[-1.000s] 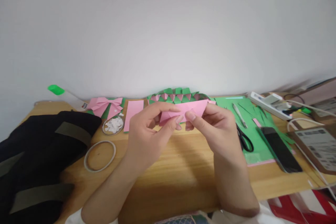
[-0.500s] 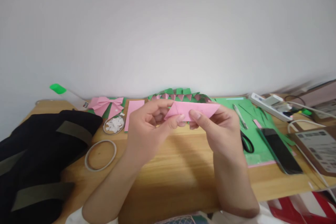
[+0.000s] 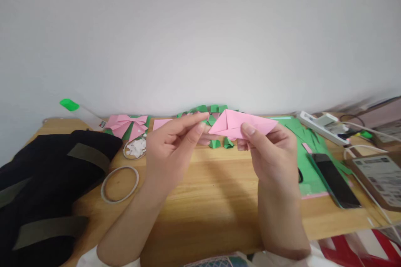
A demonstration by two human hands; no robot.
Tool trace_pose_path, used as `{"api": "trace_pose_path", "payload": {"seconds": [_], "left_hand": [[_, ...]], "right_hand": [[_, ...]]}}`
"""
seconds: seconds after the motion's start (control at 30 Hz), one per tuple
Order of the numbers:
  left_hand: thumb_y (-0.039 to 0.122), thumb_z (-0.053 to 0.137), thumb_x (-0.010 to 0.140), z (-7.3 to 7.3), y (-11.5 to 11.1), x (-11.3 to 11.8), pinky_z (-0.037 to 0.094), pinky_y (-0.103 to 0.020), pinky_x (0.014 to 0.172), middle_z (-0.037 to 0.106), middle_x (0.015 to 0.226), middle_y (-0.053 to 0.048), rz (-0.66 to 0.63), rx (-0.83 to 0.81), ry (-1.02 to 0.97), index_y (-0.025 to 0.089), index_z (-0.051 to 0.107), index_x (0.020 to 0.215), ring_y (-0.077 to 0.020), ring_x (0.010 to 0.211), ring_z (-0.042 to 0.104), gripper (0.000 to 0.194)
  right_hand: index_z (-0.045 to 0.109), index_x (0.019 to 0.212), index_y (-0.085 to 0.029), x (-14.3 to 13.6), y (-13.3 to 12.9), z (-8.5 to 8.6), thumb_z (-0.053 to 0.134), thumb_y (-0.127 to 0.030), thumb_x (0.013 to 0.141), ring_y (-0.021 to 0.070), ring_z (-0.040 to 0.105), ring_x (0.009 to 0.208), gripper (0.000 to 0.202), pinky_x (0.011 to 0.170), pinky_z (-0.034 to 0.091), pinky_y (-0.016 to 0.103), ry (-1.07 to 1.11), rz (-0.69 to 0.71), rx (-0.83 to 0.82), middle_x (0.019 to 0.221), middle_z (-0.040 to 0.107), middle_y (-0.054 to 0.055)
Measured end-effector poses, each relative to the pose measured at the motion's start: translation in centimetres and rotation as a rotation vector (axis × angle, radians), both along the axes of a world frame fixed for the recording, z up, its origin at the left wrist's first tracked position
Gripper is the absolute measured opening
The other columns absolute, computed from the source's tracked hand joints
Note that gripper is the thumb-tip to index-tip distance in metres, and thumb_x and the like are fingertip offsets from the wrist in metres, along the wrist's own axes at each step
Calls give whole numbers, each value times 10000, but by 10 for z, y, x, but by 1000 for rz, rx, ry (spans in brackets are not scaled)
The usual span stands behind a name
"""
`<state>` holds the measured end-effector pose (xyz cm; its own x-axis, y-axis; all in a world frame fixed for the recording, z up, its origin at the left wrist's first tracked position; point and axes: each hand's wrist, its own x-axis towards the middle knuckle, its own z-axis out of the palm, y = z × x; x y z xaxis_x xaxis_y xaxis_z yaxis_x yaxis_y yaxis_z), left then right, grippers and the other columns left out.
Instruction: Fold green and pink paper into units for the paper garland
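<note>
A folded pink paper (image 3: 234,125) with pointed ends hangs above the wooden table, a crease line showing near its left end. My right hand (image 3: 272,150) pinches it, thumb on the front face and fingers behind. Close to its left tip is my left hand (image 3: 172,146), thumb and fingers apart, with fingertips beside or just behind the tip; whether they touch it cannot be made out. Behind the hands lies a wreath of green and pink folded pieces (image 3: 216,109), partly hidden.
Left are a pink bow (image 3: 128,126), white scraps (image 3: 136,147), a tape ring (image 3: 120,185), a green-capped tube (image 3: 69,104) and dark cloth (image 3: 56,167). Right are green sheets (image 3: 310,175), a phone (image 3: 335,179), a power strip (image 3: 326,127) and a box (image 3: 377,175).
My left hand has let go of the paper's left end and its fingers have straightened. The paper has moved right with my right hand and tilted, and more of the wreath shows below it.
</note>
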<state>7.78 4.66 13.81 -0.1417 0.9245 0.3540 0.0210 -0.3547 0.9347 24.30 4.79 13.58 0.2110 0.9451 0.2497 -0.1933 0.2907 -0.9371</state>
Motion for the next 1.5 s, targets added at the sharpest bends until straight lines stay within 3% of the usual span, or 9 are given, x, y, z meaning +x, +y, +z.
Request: {"api": "trace_pose_path", "payload": {"seconds": [0.1,0.3,0.47,0.63,0.97,1.1,1.23,1.5], "left_hand": [[258,681,868,-2,2,-1,626,-200,586,785,828,20,21,25,9,249,767,975,-134,610,739,138],[176,767,783,-2,1,-6,625,-183,622,781,827,49,-104,176,75,292,750,1008,-129,687,747,254],[124,771,766,-1,-1,-11,627,-220,621,777,841,67,-67,312,225,323,754,946,-135,698,737,268],[108,769,766,3,1,-12,614,-184,646,780,819,67,-29,422,283,276,764,874,-107,695,728,199],[140,782,758,-2,-3,-5,606,-146,604,758,715,82,-13,206,102,273,759,792,-77,626,710,139],[147,772,775,-1,-1,-9,596,-173,582,752,724,82,-27,279,162,287,753,830,-84,633,704,151],[137,773,768,1,2,-14,629,-286,667,770,826,53,-123,386,268,333,742,913,-146,719,723,247],[152,783,766,0,0,-11,641,-286,604,780,844,53,-144,340,230,353,746,946,-167,692,736,272]], "right_hand": [[738,647,-209,-1,-1,2,789,-225,730,82,574,452,98,428,464,194,21,9,-32,528,662,-26],[711,600,-188,-2,0,5,763,-210,732,74,541,433,144,434,447,199,76,87,-51,482,626,-25],[686,574,-179,0,0,9,764,-235,720,76,514,408,175,415,422,213,84,154,-68,461,607,-25],[689,589,-187,0,-2,9,769,-236,732,74,521,413,171,416,424,208,77,155,-41,476,617,-31],[706,634,-194,-1,-5,3,771,-235,767,67,572,476,153,471,470,186,45,123,-16,536,652,-33],[699,618,-185,-1,-5,4,765,-233,774,70,567,468,176,467,461,194,44,139,-27,526,644,-31],[696,614,-180,1,-4,7,752,-230,783,61,545,452,185,476,441,194,59,210,-44,499,625,-36],[680,609,-191,5,-6,6,756,-261,781,90,546,457,201,479,446,236,3,248,-61,482,605,-38]]}}
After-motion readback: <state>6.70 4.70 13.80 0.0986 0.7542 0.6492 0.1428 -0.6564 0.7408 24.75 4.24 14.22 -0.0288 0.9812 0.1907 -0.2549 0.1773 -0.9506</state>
